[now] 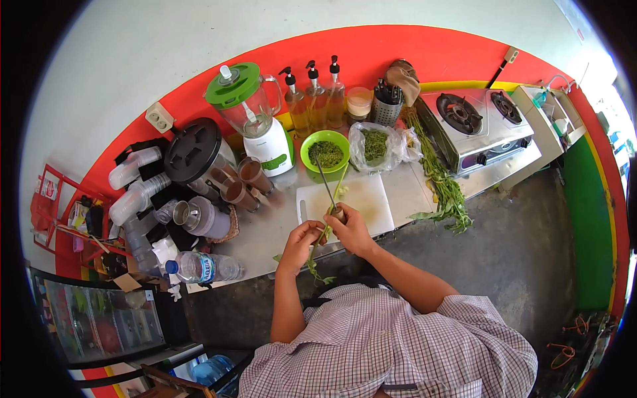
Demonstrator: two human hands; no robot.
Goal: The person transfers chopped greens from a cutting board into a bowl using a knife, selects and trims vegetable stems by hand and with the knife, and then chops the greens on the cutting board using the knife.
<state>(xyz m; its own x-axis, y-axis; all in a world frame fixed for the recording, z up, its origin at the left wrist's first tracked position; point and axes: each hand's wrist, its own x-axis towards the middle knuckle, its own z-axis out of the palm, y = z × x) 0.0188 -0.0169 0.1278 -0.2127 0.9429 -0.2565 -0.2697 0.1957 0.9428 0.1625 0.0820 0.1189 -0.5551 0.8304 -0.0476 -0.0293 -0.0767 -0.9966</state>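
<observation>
Checked shirt closest to the lens, filling the bottom of my feed, and just past it, the piece that matters: a leafy green stem, held up at the near edge of the white cutting board. Its long axis runs away from the shirt, far end leaning a touch right, leafy end trailing back toward the body. Left hand has it, fingers pinched around the stem, which passes between them. Right hand sits just to the right, fingers wrapped on the handle of a knife, thumb up close beside the stem. And look at that angle! Blade points away too, tip leaning left, so blade and stem make a narrow V, closing near the hands. Whether the edge touches the stem, I can't tell from out here. Beyond the tip, a green bowl of chopped greens; right of that, a clear plastic bag holding more; farther right, a bunch of leafy stems along the counter, beside the two-burner gas stove. Away left, I've got a blender and a water bottle.
</observation>
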